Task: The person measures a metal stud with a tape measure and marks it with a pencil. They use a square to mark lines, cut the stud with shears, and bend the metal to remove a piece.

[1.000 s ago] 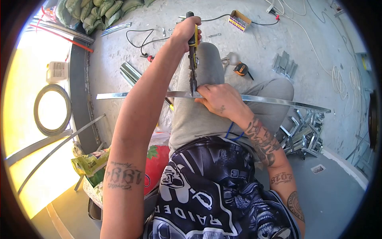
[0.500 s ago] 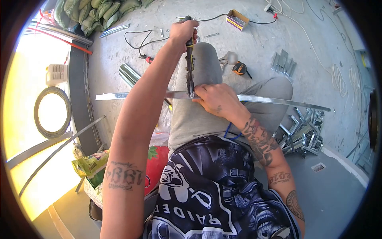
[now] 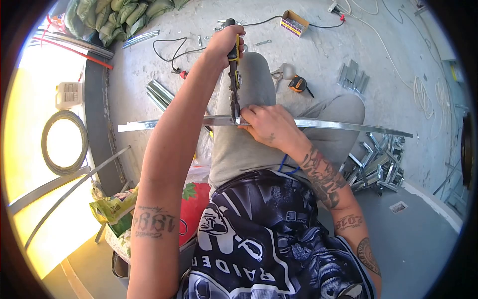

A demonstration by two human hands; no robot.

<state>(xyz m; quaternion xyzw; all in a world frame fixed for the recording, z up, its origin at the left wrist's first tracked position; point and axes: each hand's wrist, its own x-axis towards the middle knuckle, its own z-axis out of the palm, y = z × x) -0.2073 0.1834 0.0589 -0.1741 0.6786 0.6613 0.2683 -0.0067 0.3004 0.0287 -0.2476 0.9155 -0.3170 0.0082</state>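
Observation:
My left hand (image 3: pixel 227 44) is closed round the black and yellow handles of a pair of tin snips (image 3: pixel 234 82), which point down toward my lap. Their jaws meet a long, thin galvanized metal strip (image 3: pixel 331 123) lying crosswise over my thighs. Just right of the jaws, my right hand (image 3: pixel 271 125) grips the strip between thumb and fingers, its back facing up. My left forearm covers part of the strip's left side. Whether the blades have cut into the metal is too small to tell.
A tape measure (image 3: pixel 298 83) and locking pliers (image 3: pixel 283 74) lie beyond my knee. Cut metal pieces (image 3: pixel 381 162) are heaped at right, more channel pieces (image 3: pixel 353 77) behind. An open box (image 3: pixel 295 24), cables and sandbags (image 3: pixel 117 15) are farther off. A wire coil (image 3: pixel 64 143) stands left.
The snips and my left hand have shifted slightly left in view, with the handles tipped a little further left. My right hand keeps its grip on the strip.

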